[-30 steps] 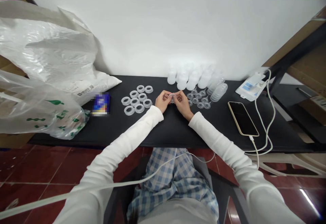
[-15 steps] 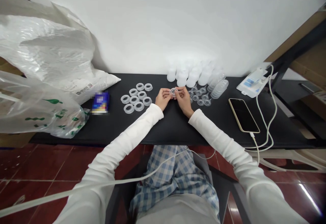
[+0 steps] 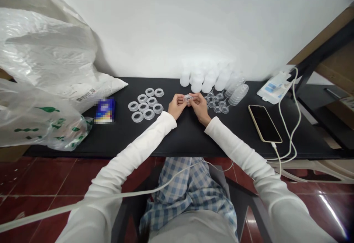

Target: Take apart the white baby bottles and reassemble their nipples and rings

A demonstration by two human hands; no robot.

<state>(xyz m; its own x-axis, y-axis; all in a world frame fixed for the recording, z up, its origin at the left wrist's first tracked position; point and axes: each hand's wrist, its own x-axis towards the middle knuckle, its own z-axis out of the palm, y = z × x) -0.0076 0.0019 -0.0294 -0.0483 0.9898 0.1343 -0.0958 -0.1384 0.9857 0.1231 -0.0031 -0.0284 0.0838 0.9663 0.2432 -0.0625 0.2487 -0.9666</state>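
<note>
Between my two hands, above the black table (image 3: 177, 136), is a translucent plastic ring (image 3: 188, 97). My left hand (image 3: 177, 106) pinches its left side with thumb and fingers. On the other side, my right hand (image 3: 199, 107) grips it, the thumb pressed at the ring's opening. Several matching rings (image 3: 143, 107) lie in a loose group left of my left hand. Just right of my right hand are several small clear silicone pieces (image 3: 218, 109), some with thin stems. My fingers partly hide the held ring.
Several white bottles (image 3: 196, 84) stand by the wall, with stacked clear caps (image 3: 238, 94) beside them. A phone (image 3: 264, 124) on a cable (image 3: 290, 139) lies to the right, near a white packet (image 3: 273, 87). Plastic bags (image 3: 55, 58) and a blue packet (image 3: 105, 110) sit left.
The view has shifted slightly, moving the objects on the left a little further left in the picture. Both hands keep their hold on the ring, with barely any finger movement.
</note>
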